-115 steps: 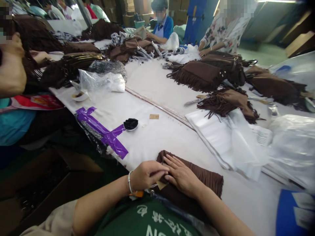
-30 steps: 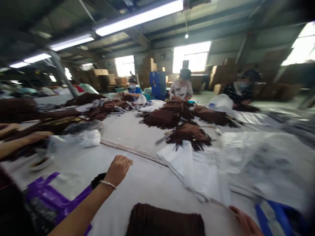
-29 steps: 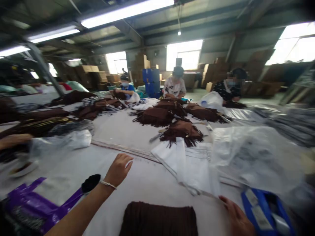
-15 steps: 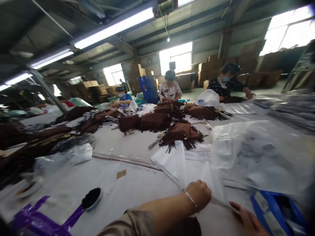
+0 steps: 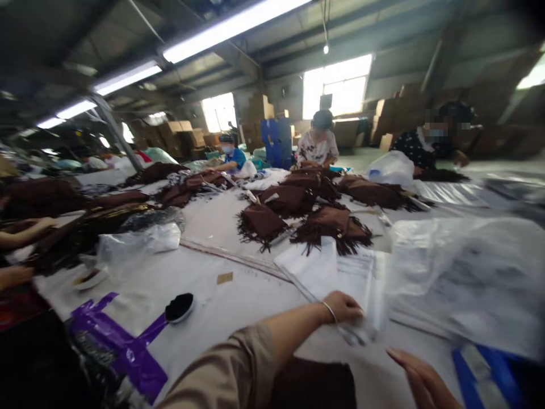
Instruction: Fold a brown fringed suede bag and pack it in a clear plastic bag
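My left hand (image 5: 344, 308), a bracelet at its wrist, is at the near edge of the clear plastic bags (image 5: 370, 284). Its fingers are curled together, and a blurred shiny strip shows just below them; what they grip is too smeared to name. My right hand (image 5: 419, 378) is lower right, fingers stretched out, with nothing visible in it. Under my left forearm lies a dark brown cloth (image 5: 313, 383). Folded brown fringed pieces (image 5: 334, 224) with tags lie beyond the bags.
A purple plastic wrapper (image 5: 136, 363), a small dish of black material (image 5: 179, 307) and a tan card (image 5: 225, 278) are at left. A blue package (image 5: 485, 375) and a large clear bag (image 5: 464, 272) are at right. Several people work around the table; another person's arms reach in at far left.
The view has swung left, showing another person's arms. My left hand has moved up slightly toward the bags, and its fist has loosened. The strip between my hands no longer shows.
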Demonstrator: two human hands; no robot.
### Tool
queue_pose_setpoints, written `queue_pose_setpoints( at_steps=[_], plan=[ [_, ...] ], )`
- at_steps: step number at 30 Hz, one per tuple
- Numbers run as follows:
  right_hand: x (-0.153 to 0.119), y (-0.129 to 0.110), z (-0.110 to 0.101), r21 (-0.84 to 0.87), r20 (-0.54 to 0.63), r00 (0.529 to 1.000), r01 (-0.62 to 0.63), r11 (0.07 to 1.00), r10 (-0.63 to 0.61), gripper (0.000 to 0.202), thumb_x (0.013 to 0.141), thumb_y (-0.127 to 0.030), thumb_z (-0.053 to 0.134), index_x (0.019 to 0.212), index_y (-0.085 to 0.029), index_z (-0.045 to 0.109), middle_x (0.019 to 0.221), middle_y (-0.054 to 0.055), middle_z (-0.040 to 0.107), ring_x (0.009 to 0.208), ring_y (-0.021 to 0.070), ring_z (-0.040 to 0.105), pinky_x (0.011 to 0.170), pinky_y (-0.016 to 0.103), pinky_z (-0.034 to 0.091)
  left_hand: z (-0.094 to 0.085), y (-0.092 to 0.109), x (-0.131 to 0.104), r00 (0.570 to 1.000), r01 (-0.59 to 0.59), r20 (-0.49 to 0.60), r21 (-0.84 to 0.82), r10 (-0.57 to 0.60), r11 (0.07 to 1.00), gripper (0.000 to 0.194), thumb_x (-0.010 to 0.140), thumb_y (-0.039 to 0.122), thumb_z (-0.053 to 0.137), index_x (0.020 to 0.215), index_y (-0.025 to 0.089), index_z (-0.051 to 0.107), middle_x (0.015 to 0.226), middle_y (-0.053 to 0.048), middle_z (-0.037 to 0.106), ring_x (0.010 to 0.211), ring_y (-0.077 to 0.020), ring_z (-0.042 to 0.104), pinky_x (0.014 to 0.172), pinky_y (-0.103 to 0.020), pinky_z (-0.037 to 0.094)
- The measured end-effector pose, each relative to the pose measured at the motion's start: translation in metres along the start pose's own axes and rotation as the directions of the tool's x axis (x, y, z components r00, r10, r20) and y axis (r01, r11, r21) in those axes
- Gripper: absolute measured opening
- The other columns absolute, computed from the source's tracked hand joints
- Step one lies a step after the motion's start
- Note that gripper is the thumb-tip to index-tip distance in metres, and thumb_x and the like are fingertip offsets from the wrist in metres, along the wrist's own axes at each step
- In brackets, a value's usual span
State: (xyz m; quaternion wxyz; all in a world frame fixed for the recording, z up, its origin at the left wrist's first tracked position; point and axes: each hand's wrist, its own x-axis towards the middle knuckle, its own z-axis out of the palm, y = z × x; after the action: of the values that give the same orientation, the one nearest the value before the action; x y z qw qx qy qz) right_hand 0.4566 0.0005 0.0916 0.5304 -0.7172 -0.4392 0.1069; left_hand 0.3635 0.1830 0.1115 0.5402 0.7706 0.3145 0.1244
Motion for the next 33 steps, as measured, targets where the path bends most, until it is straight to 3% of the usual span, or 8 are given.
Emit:
queue_pose_setpoints(
  at_steps=[4, 8, 13, 17, 21, 26, 29, 33],
  plan=[
    [0.007, -0.012, 0.009, 0.005, 0.286, 0.915, 0.296, 0.955, -0.285, 0.025, 0.086, -0.039, 0.052, 0.103, -0.030, 0.067, 0.114, 0.003, 0.064, 0.114, 0.0235, 0.054, 0.105, 0.045, 0.039, -0.003, -0.009, 0.016, 1.000, -0.017, -0.027, -0.159, 0.013, 0.987, 0.013, 0.068, 0.024, 0.068, 0.070, 0.012, 0.066, 0.056, 0.002, 0.058, 0.057, -0.0111, 0.053, 0.061, -0.023, 0.046],
    [0.029, 0.007, 0.030, -0.073, 0.254, 0.953, 0.189, 0.979, -0.165, 0.030, 0.087, -0.040, 0.050, 0.106, -0.025, 0.067, 0.119, 0.006, 0.062, 0.119, 0.0240, 0.050, 0.106, 0.049, 0.035, -0.007, -0.017, 0.024, 0.989, -0.051, -0.147, -0.236, 0.016, 0.970, 0.025, 0.072, 0.035, 0.067, 0.067, 0.011, 0.061, 0.057, 0.002, 0.055, 0.055, -0.0094, 0.050, 0.057, -0.022, 0.043],
    [0.027, 0.012, 0.032, -0.043, 0.176, 0.982, 0.074, 0.996, -0.065, 0.036, 0.085, -0.046, 0.051, 0.109, -0.023, 0.065, 0.117, 0.008, 0.063, 0.113, 0.0263, 0.053, 0.101, 0.049, 0.039, -0.013, -0.022, 0.023, 0.967, -0.114, -0.247, -0.231, 0.055, 0.966, 0.031, 0.082, 0.039, 0.052, 0.067, 0.012, 0.055, 0.060, 0.001, 0.054, 0.055, -0.0088, 0.050, 0.058, -0.022, 0.044],
    [0.046, 0.001, 0.040, 0.041, 0.097, 0.990, -0.110, 0.993, 0.105, 0.052, 0.082, -0.048, 0.055, 0.128, -0.024, 0.051, 0.115, 0.008, 0.064, 0.091, 0.0225, 0.062, 0.079, 0.038, 0.052, -0.004, -0.019, 0.026, 0.964, -0.181, -0.221, -0.142, 0.147, 0.973, 0.024, 0.080, 0.036, 0.056, 0.069, 0.014, 0.056, 0.065, 0.002, 0.057, 0.061, -0.0103, 0.052, 0.063, -0.022, 0.044],
    [0.071, 0.010, 0.051, 0.209, 0.044, 0.967, -0.256, 0.944, 0.252, 0.067, 0.075, -0.046, 0.060, 0.134, -0.019, 0.043, 0.101, 0.007, 0.068, 0.075, 0.0190, 0.065, 0.057, 0.027, 0.052, -0.001, -0.015, 0.024, 0.959, -0.243, -0.147, 0.002, 0.241, 0.970, 0.013, 0.071, 0.027, 0.065, 0.068, 0.016, 0.058, 0.066, 0.002, 0.058, 0.066, -0.0122, 0.052, 0.068, -0.024, 0.042],
    [0.068, 0.037, 0.053, 0.345, -0.018, 0.940, -0.313, 0.885, 0.340, 0.037, 0.069, -0.034, 0.058, 0.099, -0.014, 0.064, 0.082, 0.006, 0.070, 0.067, 0.0186, 0.063, 0.054, 0.026, 0.050, -0.009, -0.017, 0.023, 0.963, -0.242, -0.101, 0.099, 0.251, 0.965, 0.026, 0.063, 0.033, 0.075, 0.060, 0.017, 0.055, 0.058, 0.004, 0.053, 0.058, -0.0117, 0.045, 0.060, -0.025, 0.038],
    [0.062, 0.045, 0.054, 0.382, -0.065, 0.932, -0.307, 0.872, 0.356, 0.040, 0.068, -0.033, 0.057, 0.104, -0.015, 0.061, 0.087, 0.007, 0.070, 0.068, 0.0187, 0.063, 0.056, 0.028, 0.052, -0.010, -0.019, 0.023, 0.965, -0.224, -0.120, 0.087, 0.233, 0.971, 0.029, 0.067, 0.039, 0.072, 0.061, 0.016, 0.055, 0.056, 0.004, 0.050, 0.055, -0.0110, 0.044, 0.057, -0.024, 0.037],
    [0.057, 0.045, 0.058, 0.364, -0.136, 0.927, -0.282, 0.888, 0.350, 0.047, 0.069, -0.035, 0.057, 0.112, -0.015, 0.058, 0.091, 0.007, 0.068, 0.068, 0.0184, 0.062, 0.058, 0.030, 0.053, -0.008, -0.023, 0.021, 0.965, -0.197, -0.171, 0.036, 0.200, 0.980, 0.013, 0.069, 0.026, 0.067, 0.077, 0.017, 0.063, 0.064, 0.003, 0.058, 0.061, -0.0114, 0.051, 0.064, -0.023, 0.042]
  ],
)
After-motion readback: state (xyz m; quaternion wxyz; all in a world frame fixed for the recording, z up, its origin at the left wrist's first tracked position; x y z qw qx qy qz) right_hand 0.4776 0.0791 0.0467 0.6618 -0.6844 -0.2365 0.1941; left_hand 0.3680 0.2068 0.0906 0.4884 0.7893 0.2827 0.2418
